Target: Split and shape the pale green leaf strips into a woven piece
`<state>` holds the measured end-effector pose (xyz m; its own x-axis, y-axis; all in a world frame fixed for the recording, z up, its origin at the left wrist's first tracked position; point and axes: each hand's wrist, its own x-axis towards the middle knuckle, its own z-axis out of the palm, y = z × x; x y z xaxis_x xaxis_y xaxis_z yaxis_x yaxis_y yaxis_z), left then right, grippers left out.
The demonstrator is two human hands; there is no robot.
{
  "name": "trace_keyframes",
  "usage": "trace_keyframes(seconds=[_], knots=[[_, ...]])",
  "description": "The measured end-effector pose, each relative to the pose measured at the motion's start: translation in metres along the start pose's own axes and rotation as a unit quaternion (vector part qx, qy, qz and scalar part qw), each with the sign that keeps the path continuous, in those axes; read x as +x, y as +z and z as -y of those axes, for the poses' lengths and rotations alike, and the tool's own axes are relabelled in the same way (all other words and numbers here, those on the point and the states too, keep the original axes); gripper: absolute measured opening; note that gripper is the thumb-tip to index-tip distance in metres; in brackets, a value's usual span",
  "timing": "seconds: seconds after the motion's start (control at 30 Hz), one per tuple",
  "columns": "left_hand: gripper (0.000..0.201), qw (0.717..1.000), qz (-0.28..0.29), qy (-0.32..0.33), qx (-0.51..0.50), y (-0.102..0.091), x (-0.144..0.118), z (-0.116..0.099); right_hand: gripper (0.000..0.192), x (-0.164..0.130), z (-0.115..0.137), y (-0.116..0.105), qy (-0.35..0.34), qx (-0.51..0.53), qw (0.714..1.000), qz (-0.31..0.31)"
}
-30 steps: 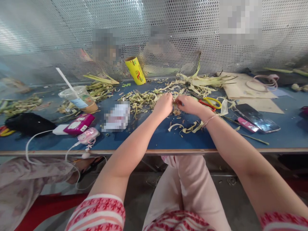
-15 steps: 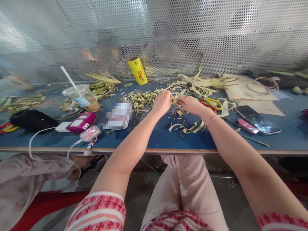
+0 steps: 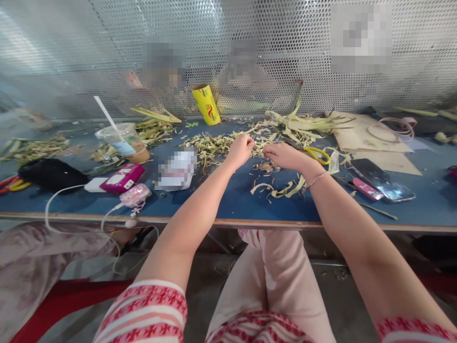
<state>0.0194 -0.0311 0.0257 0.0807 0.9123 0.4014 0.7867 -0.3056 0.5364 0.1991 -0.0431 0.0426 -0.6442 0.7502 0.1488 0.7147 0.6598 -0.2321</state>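
Note:
My left hand (image 3: 242,151) is closed in a pinch over the blue table (image 3: 235,205). Whatever its fingertips hold is too small to make out. Across a narrow gap, my right hand (image 3: 284,155) is closed too, fingers bent inward, and its contents cannot be seen. Just beyond both hands lies a heap of pale green plant scraps (image 3: 207,144). Yellow-handled scissors (image 3: 323,155) rest against the far side of my right wrist, partly hidden. Curled dry strips (image 3: 285,190) lie on the table below that hand.
At the back stand a yellow tube (image 3: 207,105) and a bundle of long leaves (image 3: 307,121). To the left are a plastic cup (image 3: 123,140), a purple box (image 3: 123,178) and a white cable (image 3: 48,205). A phone (image 3: 383,181) and cardboard (image 3: 371,136) lie right.
My right hand has shifted slightly and now covers the red part of the scissors' handle. Both hands stay close together in their pinched pose. The view has moved a little.

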Motion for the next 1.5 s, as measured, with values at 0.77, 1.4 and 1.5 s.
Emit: trace_keyframes(seconds=[0.77,1.4,1.5], knots=[[0.005,0.988,0.039,0.052,-0.140,0.008,-0.008,-0.007,0.031,0.006,0.005,0.015,0.087,0.043,0.992,-0.076],[0.022,0.848,0.237,-0.066,-0.470,-0.012,-0.017,-0.018,0.010,-0.004,0.010,-0.002,0.113,0.600,0.790,-0.059],[0.020,0.834,0.247,-0.060,-0.491,-0.013,-0.019,-0.019,0.012,-0.006,0.010,-0.005,0.113,0.628,0.770,-0.030]])
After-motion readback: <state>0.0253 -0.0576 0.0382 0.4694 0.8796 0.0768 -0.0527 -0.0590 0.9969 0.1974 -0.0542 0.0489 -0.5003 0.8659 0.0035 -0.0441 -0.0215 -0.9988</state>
